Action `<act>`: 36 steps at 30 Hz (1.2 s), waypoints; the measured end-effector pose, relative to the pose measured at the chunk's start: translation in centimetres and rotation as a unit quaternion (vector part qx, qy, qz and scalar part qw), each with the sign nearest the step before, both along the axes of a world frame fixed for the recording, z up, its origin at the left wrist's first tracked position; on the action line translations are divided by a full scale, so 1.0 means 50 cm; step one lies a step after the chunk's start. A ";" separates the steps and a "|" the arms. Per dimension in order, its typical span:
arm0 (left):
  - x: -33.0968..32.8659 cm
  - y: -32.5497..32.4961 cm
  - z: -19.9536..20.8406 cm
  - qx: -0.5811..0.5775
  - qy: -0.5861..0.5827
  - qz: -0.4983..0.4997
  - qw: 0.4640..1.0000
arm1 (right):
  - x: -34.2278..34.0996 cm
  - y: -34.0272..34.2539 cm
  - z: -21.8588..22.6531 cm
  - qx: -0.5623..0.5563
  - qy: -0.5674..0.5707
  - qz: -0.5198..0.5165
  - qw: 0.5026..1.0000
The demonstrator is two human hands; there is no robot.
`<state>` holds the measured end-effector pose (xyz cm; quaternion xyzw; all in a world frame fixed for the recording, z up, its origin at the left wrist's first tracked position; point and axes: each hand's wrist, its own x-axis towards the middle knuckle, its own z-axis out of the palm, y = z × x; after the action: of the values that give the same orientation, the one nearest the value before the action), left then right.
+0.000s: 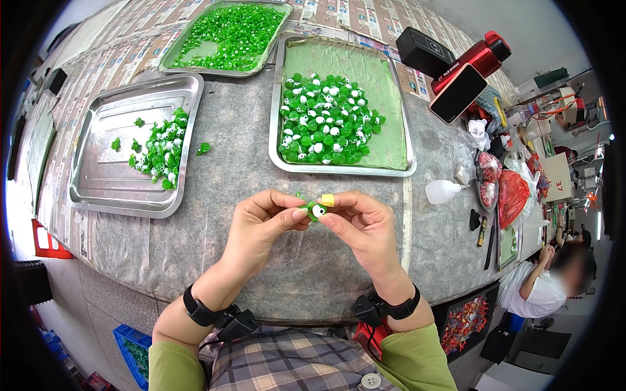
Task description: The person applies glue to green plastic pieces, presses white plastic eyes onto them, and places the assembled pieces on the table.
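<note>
Above the near part of the table, both my hands meet at a small green plastic figure [315,212] with a round white eye. My left hand [264,221] pinches its left side between thumb and fingers. From the other side, my right hand [362,225] closes thumb and forefinger on it, a yellow cover [328,200] wrapped round one fingertip. Straight ahead, a metal tray [345,171] with a green lining holds a heap of green and white pieces [326,120]. At left, another metal tray [98,163] carries similar green figures [163,146]. One loose green piece [203,148] lies between the trays.
A third tray [277,29] of small green parts stands at the far side. To the right are a black box [424,52], a red bottle [479,58], a phone [458,92], a white squeeze bottle [442,191] and bags [514,195]. A co-worker [538,287] sits at far right.
</note>
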<state>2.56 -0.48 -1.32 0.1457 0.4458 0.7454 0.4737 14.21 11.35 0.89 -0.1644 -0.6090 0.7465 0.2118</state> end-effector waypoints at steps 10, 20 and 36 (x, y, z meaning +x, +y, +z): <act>0.001 -0.001 0.006 -0.002 0.032 0.011 0.999 | -0.002 0.000 0.002 -0.058 0.006 0.001 0.998; 0.001 -0.002 0.005 0.004 0.000 -0.004 1.000 | 0.000 0.002 0.001 -0.083 0.008 0.005 0.997; -0.003 0.000 0.019 -0.025 0.522 0.057 0.851 | 0.009 0.017 0.012 0.020 -0.098 0.067 0.993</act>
<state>2.42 -0.48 -0.38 0.4756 0.6537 0.5738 0.1316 14.65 12.20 1.51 -0.1913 -0.6513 0.7270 0.1034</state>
